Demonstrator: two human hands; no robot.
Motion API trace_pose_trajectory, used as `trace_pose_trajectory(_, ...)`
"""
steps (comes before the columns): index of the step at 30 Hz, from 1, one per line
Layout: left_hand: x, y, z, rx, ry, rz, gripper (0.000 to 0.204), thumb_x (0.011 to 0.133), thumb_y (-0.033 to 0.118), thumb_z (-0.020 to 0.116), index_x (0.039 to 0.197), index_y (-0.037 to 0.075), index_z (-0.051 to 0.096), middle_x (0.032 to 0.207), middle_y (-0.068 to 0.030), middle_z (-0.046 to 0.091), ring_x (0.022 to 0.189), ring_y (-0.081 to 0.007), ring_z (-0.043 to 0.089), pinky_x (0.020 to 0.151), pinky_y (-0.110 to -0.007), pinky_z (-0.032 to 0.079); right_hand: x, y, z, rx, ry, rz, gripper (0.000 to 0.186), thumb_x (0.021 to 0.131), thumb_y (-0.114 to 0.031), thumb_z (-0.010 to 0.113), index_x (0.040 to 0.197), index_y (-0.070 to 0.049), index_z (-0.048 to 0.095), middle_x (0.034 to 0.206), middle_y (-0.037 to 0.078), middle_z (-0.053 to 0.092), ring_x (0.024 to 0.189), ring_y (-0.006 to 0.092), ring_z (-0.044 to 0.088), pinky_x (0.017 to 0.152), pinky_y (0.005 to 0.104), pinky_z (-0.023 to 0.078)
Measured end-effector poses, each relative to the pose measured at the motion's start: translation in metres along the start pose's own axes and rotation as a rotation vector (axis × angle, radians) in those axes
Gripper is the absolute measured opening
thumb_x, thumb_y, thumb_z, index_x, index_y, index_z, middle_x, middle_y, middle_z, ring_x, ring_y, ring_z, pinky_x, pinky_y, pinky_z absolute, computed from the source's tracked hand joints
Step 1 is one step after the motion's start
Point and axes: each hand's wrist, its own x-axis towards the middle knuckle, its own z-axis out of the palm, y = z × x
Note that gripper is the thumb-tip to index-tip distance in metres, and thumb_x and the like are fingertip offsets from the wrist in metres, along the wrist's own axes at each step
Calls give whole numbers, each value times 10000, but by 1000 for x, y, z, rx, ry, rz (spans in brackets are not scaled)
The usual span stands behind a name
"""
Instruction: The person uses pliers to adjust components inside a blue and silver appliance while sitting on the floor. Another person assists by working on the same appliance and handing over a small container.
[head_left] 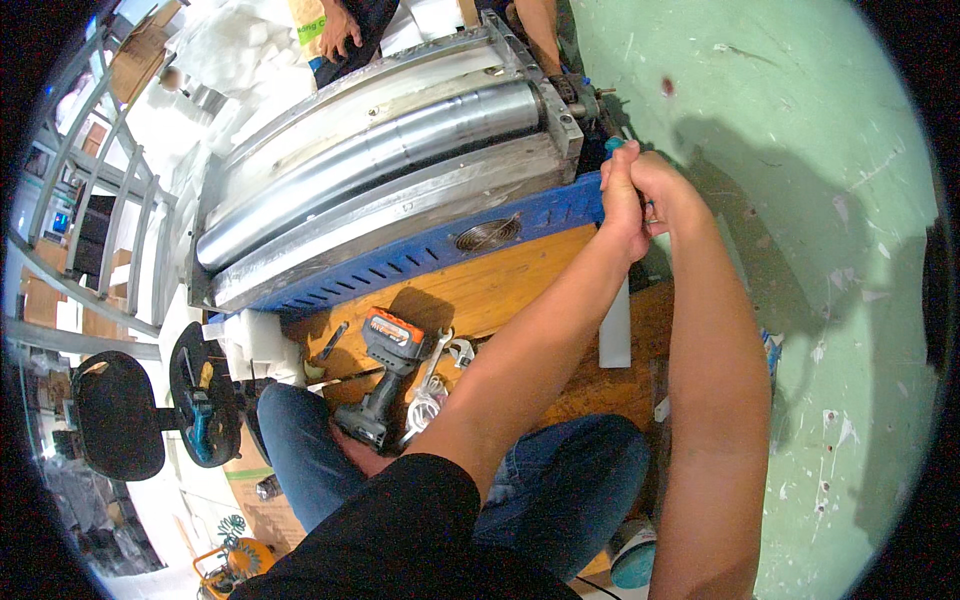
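My left hand [623, 205] and my right hand [664, 185] are closed together at the right end of a machine with a long steel roller [380, 165]. Between them a small teal piece [613, 146] sticks out at the top; the rest of what they grip is hidden by the fingers. Just left of the hands runs the machine's blue slotted side panel [400, 262], with a round grille [488, 233] in it. A flat white strip [615, 335] lies below my hands.
A grey and orange cordless drill [390, 365], a wrench [437, 360] and a coiled white cable [425, 408] lie on the wooden board [500, 290]. Across the machine, another person's hand [340, 32] and forearm [538, 35] show. A black chair [115, 415] stands left; a green wall [800, 150] rises right.
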Motion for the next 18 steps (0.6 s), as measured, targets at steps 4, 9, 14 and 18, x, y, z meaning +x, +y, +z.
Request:
trace_pose_trajectory(4, -6, 1, 7, -16, 26, 41, 564, 824, 670, 626, 1157, 227, 525, 996, -56, 618, 767, -215, 633, 538, -361, 465, 0, -7, 2, -102, 65, 116, 270, 806, -542, 627, 793, -276, 674, 900, -28, 665, 804, 212, 604, 680, 465, 440)
trace_pose_trajectory(9, -6, 3, 6, 13, -4, 30, 577, 818, 657, 630, 1194, 244, 487, 1010, -61, 603, 763, -221, 622, 538, -366, 460, 0, -7, -1, -58, 24, 98, 242, 826, -502, 629, 780, -267, 666, 878, -20, 644, 776, 208, 571, 661, 467, 437)
trace_pose_trajectory(14, -14, 3, 9, 35, -2, 75, 583, 808, 652, 636, 1204, 257, 472, 1020, -53, 583, 792, -230, 618, 541, -381, 455, -5, -9, 1, -56, 45, 108, 247, 823, -501, 634, 780, -260, 664, 885, -22, 643, 774, 206, 553, 664, 462, 428)
trace_pose_trajectory(18, -16, 5, 10, 26, 23, 34, 600, 804, 651, 638, 1229, 268, 457, 1102, -64, 576, 860, -252, 624, 568, -403, 471, -5, -9, 1, -52, 67, 108, 255, 816, -514, 634, 781, -263, 664, 896, -20, 645, 797, 203, 556, 704, 468, 424)
